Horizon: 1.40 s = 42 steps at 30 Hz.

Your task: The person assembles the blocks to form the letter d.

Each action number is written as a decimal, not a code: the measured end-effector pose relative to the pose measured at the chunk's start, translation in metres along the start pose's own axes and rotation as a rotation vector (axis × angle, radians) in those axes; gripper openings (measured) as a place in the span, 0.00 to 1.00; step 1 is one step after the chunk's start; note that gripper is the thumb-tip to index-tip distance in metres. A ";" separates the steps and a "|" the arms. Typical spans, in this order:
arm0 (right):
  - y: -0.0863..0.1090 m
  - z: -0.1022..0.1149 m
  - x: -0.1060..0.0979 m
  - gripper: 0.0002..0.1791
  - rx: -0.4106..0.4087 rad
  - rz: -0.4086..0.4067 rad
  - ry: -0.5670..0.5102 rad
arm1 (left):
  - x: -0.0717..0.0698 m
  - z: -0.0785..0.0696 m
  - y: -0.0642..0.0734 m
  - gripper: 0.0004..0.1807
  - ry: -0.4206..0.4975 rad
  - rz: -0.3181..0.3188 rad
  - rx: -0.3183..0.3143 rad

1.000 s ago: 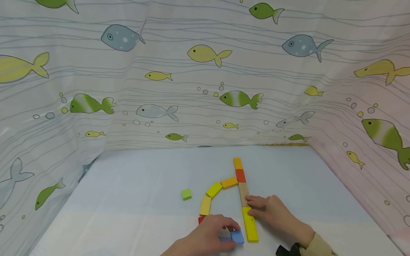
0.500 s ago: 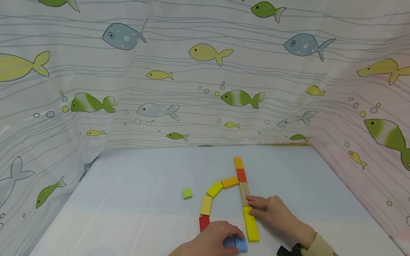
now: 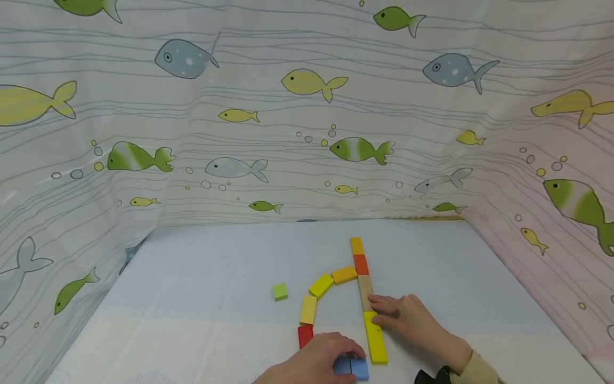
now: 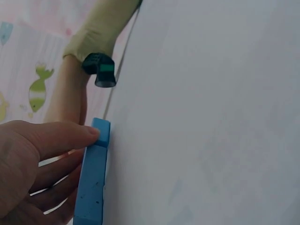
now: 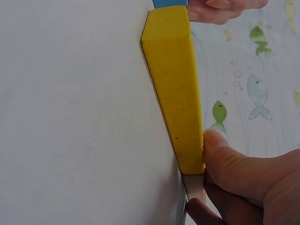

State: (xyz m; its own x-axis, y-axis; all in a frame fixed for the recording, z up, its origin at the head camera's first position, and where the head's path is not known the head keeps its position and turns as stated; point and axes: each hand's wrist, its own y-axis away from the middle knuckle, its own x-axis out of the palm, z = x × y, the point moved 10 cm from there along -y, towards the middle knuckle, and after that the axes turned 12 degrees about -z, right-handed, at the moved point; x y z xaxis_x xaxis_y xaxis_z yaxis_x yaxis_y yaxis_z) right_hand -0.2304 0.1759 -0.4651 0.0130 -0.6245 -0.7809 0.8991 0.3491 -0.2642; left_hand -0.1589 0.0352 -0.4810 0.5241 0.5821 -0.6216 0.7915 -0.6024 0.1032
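Observation:
A small blue block [image 3: 360, 369] lies end to end with a longer blue block [image 4: 91, 185] at the near side of the table. My left hand [image 3: 316, 360] pinches this blue end, its thumb on the small block and its other fingers behind the row. My right hand [image 3: 408, 317] rests against a straight row, its thumb on the side of the long yellow block [image 3: 376, 341] and its fingertips at the plain wooden block [image 3: 365, 290]. The fingers look fairly relaxed. The left hand hides part of the longer blue block.
Beyond the wooden block lie a red-orange block [image 3: 361, 264] and an orange-yellow block [image 3: 356, 246]. An arc of orange [image 3: 344, 274], yellow [image 3: 321, 286], pale yellow [image 3: 308, 310] and red [image 3: 305, 336] blocks curves left. A green cube [image 3: 280, 292] lies apart. Fish-patterned cloth [image 3: 288, 133] surrounds the table.
My left hand has moved slightly right and nearer, bringing the small blue block down level with the longer blue one. More of the red block shows. My right hand has stayed put.

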 end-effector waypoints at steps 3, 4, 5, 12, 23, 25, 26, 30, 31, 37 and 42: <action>0.001 0.000 0.000 0.25 0.004 0.000 -0.007 | 0.000 0.001 0.000 0.17 0.019 0.003 -0.013; 0.001 0.000 0.000 0.25 0.003 0.000 -0.010 | 0.000 0.001 0.000 0.17 0.026 0.005 -0.016; 0.001 0.000 0.000 0.25 0.001 -0.002 -0.011 | 0.000 0.002 0.000 0.17 0.033 0.006 -0.019; 0.001 0.002 -0.001 0.24 -0.013 -0.014 -0.008 | -0.022 0.001 -0.001 0.17 -0.036 -0.091 0.080; 0.000 0.001 0.001 0.25 0.004 -0.002 -0.025 | -0.111 0.024 0.003 0.18 -0.103 -0.431 0.093; 0.000 0.000 0.001 0.25 0.007 -0.001 -0.028 | -0.124 0.033 0.004 0.18 -0.109 -0.471 0.084; 0.000 0.000 0.001 0.25 0.008 -0.001 -0.028 | -0.130 0.037 0.005 0.18 -0.111 -0.487 0.074; 0.001 -0.001 0.001 0.25 0.007 -0.005 -0.031 | -0.149 0.057 0.007 0.18 -0.154 -0.561 0.028; 0.001 -0.001 0.001 0.25 0.003 -0.007 -0.029 | -0.153 0.062 0.008 0.19 -0.170 -0.579 0.014; 0.001 0.001 0.000 0.25 -0.006 -0.011 -0.026 | -0.168 0.082 0.011 0.19 -0.239 -0.639 -0.038; 0.001 0.001 -0.001 0.25 -0.007 -0.014 -0.020 | -0.170 0.087 0.011 0.16 -0.259 -0.641 -0.028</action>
State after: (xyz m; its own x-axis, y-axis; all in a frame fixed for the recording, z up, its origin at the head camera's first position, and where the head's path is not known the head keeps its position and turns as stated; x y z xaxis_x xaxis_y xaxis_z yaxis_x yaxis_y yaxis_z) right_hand -0.2289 0.1765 -0.4645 0.0094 -0.6429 -0.7659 0.8962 0.3451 -0.2787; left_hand -0.2666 -0.1180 -0.4421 -0.1387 0.6674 -0.7317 0.9297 -0.1669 -0.3284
